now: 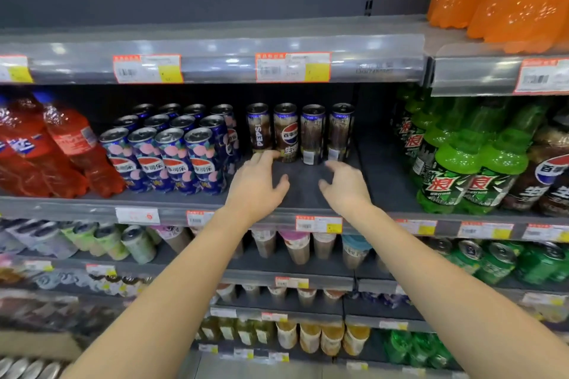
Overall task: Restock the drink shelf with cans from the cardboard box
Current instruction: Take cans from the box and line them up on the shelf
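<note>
Both hands reach over the near lip of the drink shelf [385, 175]; the left hand [257, 184] and right hand [346, 186] are empty, fingers loosely spread. Straight beyond them, at the far side of the bare deck, four brown cola cans [286, 132] stand upright in a left-to-right row. The left hand is nearer, its fingertips at the left cans' feet, contact undeterminable, and the cardboard box is not identifiable.
</note>
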`<move>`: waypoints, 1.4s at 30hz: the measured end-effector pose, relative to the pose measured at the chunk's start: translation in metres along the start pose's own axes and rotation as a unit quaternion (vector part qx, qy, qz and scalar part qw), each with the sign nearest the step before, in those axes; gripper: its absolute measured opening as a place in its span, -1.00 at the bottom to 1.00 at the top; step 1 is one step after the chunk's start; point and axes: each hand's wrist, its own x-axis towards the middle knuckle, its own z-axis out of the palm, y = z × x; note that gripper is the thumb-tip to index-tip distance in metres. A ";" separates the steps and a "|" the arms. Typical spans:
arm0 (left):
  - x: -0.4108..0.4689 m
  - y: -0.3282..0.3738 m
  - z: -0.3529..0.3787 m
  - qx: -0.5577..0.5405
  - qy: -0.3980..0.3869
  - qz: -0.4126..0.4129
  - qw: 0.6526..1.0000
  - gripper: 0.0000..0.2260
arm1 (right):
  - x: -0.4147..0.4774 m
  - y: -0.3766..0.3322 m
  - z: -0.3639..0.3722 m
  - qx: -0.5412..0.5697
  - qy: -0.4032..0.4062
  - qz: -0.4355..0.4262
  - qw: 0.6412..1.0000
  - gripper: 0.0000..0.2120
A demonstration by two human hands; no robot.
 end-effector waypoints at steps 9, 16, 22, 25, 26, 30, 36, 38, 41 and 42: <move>-0.089 -0.072 -0.043 0.046 0.027 -0.092 0.994 -0.54 | -0.059 -0.075 0.073 -0.049 -0.088 -0.201 0.974 -0.48; -0.199 -0.151 -0.106 0.117 0.020 -0.217 0.969 -0.51 | -0.125 -0.168 0.148 -0.053 -0.171 -0.305 0.935 -0.49; -0.322 -0.211 -0.180 0.180 0.037 -0.304 0.935 -0.48 | -0.206 -0.263 0.214 -0.076 -0.243 -0.372 0.893 -0.55; -0.384 -0.237 -0.215 0.188 0.049 -0.340 0.920 -0.48 | -0.251 -0.308 0.246 -0.084 -0.270 -0.390 0.876 -0.51; -0.404 -0.245 -0.227 0.189 0.051 -0.350 0.916 -0.49 | -0.267 -0.325 0.257 -0.089 -0.281 -0.389 0.873 -0.55; -0.474 -0.277 -0.270 0.212 0.056 -0.381 0.898 -0.46 | -0.325 -0.387 0.295 -0.115 -0.306 -0.400 0.856 -0.59; -0.537 -0.330 -0.305 0.218 0.048 -0.410 0.884 -0.46 | -0.377 -0.445 0.344 -0.115 -0.307 -0.396 0.858 -0.52; -0.547 -0.350 -0.310 0.216 0.043 -0.417 0.882 -0.47 | -0.385 -0.459 0.362 -0.112 -0.309 -0.398 0.857 -0.53; -0.556 -0.385 -0.314 0.212 0.042 -0.423 0.880 -0.49 | -0.391 -0.475 0.395 -0.104 -0.321 -0.395 0.854 -0.61; -0.557 -0.397 -0.315 0.211 0.038 -0.424 0.880 -0.49 | -0.392 -0.479 0.408 -0.109 -0.327 -0.391 0.853 -0.65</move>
